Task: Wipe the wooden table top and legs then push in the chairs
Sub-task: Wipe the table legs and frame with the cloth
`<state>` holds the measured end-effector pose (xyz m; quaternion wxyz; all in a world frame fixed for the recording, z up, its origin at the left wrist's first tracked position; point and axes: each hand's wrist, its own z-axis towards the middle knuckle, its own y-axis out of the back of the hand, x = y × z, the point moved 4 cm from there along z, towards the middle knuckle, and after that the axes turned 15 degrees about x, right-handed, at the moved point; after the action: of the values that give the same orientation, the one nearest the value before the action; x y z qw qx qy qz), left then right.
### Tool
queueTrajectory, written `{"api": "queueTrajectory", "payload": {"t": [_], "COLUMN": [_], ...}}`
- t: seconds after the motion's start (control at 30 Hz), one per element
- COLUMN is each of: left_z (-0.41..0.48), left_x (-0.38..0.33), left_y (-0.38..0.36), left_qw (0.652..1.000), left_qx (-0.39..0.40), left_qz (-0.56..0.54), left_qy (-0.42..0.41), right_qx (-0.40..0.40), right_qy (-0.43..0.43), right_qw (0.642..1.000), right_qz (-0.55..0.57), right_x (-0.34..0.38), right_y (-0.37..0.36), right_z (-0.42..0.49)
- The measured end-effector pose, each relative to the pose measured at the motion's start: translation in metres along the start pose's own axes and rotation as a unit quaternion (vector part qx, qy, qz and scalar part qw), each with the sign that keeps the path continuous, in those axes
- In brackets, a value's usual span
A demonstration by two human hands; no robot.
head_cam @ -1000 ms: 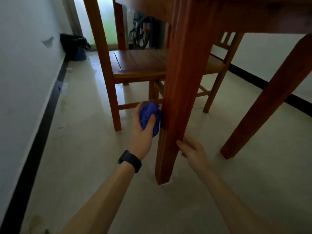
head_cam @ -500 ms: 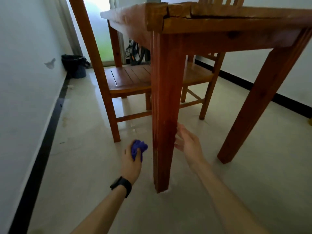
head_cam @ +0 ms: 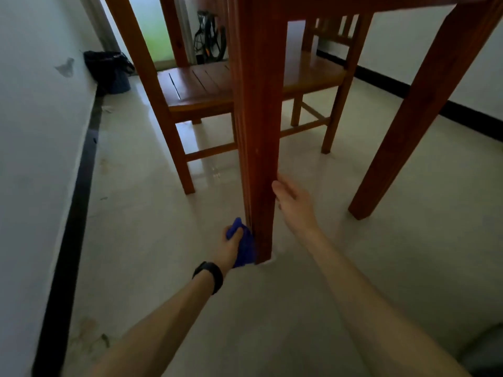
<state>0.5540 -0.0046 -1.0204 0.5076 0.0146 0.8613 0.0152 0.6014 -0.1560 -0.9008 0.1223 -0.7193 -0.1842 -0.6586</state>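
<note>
1. The left hand (head_cam: 230,250) clutches a bunched blue cloth (head_cam: 246,251), pressed against the near table leg (head_cam: 258,131) at its foot, on its 9 o'clock side.
2. The right hand (head_cam: 292,202), fingers loose and straight, rests on the leg at its 3 o'clock side.
3. This looks like the leg-wiping step. The next move is probably to the far leg (head_cam: 424,112) at 2 o'clock, with the chair (head_cam: 206,85) at 12 o'clock left for later.

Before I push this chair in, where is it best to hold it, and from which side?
Probably hold the chair by its two back posts, coming from the wall side. The posts rise free and upright there, while the table leg stands in front of the near side.
</note>
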Motion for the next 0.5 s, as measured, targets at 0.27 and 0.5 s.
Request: {"api": "queueTrajectory", "payload": {"t": [0.27, 0.5], "left_z": [-0.017, -0.012], "left_x": [0.003, -0.067], "left_y": [-0.038, -0.005], "left_qw": [0.987, 0.996], "left_qx": [0.097, -0.013], "left_qz": [-0.087, 0.075], "left_qy": [0.094, -0.045], "right_qx": [-0.004, -0.229], "right_qy": [-0.216, -0.011], "right_qw": [0.957, 0.970], "right_qz": [0.193, 0.080], "right_x": [-0.123, -0.044], "right_y": [-0.050, 0.014], "right_z": [-0.045, -0.026]}}
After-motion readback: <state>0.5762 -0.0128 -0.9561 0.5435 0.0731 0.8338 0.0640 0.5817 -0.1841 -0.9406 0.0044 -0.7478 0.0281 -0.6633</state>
